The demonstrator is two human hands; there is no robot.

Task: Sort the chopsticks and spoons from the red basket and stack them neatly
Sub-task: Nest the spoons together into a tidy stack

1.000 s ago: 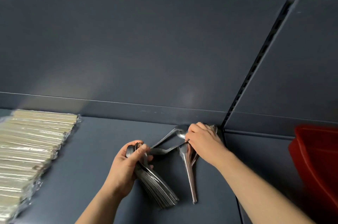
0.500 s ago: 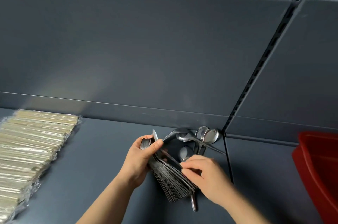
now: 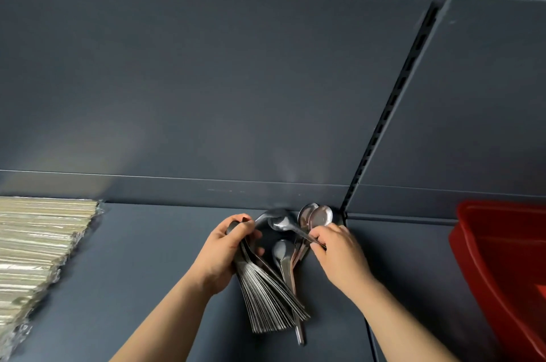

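1. Chopsticks (image 3: pixel 38 246) lie bundled at the left edge of the shelf (image 3: pixel 147 273), already sorted.
2. Left hand (image 3: pixel 224 255) curls its fingers round the fanned spoon stack (image 3: pixel 266 299), mid-shelf.
3. Right hand (image 3: pixel 339 255), at the stack a moment ago, now pinches a loose spoon (image 3: pixel 280 224) by the back edge, so the next pick-up looks under way.
4. Basket (image 3: pixel 502 258) sits at the right edge.

**No Legible Writing**

Nothing can be read in the head view. The clear wrappers of the chopstick packs (image 3: pixel 38 243) show only glare and blur (any print on them is too faint to make out). The red basket (image 3: pixel 502 273), the fanned spoons (image 3: pixel 271 302) and the grey back panel (image 3: pixel 206 80) of the shelf carry no legible label, brand, number or sign.
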